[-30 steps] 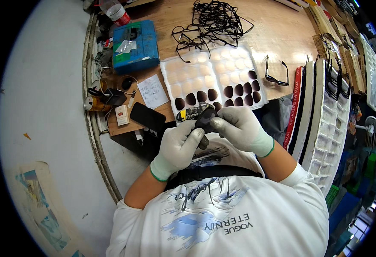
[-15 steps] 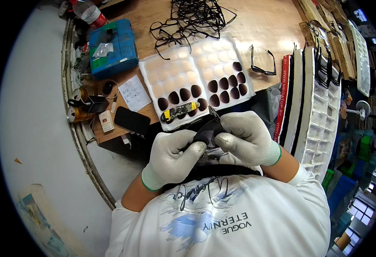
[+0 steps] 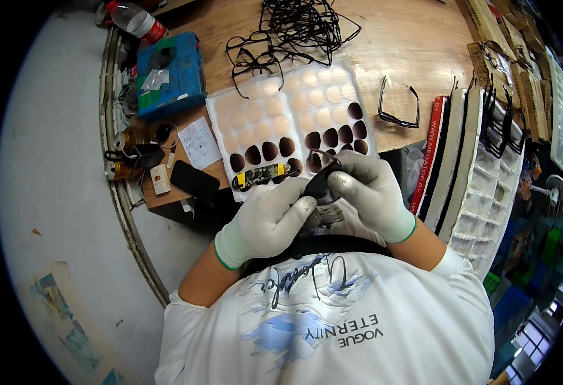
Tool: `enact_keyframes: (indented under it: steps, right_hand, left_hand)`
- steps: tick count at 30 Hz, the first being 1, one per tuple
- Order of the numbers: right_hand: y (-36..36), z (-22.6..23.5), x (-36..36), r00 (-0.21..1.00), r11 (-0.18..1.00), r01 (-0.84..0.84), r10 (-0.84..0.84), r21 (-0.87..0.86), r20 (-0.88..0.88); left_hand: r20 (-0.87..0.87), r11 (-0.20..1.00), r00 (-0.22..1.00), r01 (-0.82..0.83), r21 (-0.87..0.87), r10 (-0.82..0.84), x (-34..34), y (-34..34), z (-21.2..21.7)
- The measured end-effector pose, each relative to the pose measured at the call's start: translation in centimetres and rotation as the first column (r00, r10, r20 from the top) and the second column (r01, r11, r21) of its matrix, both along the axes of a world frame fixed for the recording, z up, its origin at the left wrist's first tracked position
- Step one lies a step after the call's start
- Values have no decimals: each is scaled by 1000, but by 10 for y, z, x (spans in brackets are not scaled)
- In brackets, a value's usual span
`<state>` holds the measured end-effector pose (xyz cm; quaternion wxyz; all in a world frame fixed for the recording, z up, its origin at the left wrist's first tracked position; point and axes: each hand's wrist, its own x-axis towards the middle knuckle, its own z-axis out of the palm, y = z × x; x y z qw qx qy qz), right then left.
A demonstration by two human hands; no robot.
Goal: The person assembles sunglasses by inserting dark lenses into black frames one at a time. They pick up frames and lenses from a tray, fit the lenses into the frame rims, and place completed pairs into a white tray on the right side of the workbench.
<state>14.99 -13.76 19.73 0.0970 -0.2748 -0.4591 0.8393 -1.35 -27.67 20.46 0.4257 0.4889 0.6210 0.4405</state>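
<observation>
Hands dropped nearer chest, left hand [image 3: 265, 221] and right hand [image 3: 368, 189] gripping dark lens [image 3: 317, 186], tilted up-right

We see wooden tabletop [image 3: 416, 38]: white lens tray [image 3: 256, 115], blue box [image 3: 169, 74], black frames pile [image 3: 301, 25], glasses [image 3: 398, 106], phone [image 3: 194, 181], plastic bottle [image 3: 137, 20].

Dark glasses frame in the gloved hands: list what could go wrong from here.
1. Both hands, left and right, grip the dark glasses frame over the lap, off the table; a lens could pop out and fall.
2. The lens tray lies right ahead; a jolt might scatter its dark lenses.
3. The folding knife lies on the tray edge near the left fingers.
</observation>
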Motion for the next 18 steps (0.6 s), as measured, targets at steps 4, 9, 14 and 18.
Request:
enact_keyframes:
  steps: [4,9,14,18]
  right_hand:
    - [9,-5,-5,990,951,-71,32,-301,-135]
    - [0,-4,-16,984,899,-118,47,-423,-174]
    - [-22,-15,-23,987,982,-152,144,-112,-70]
    - [-41,-35,-22,977,922,-213,205,322,61]
  left_hand:
    - [12,998,999,-50,-44,51,3,-4,-1]
    - [13,987,987,-159,-13,159,10,-19,1]
    - [-224,951,927,-274,145,301,11,-40,-5]
    - [-233,935,909,-312,169,346,6,-58,-10]
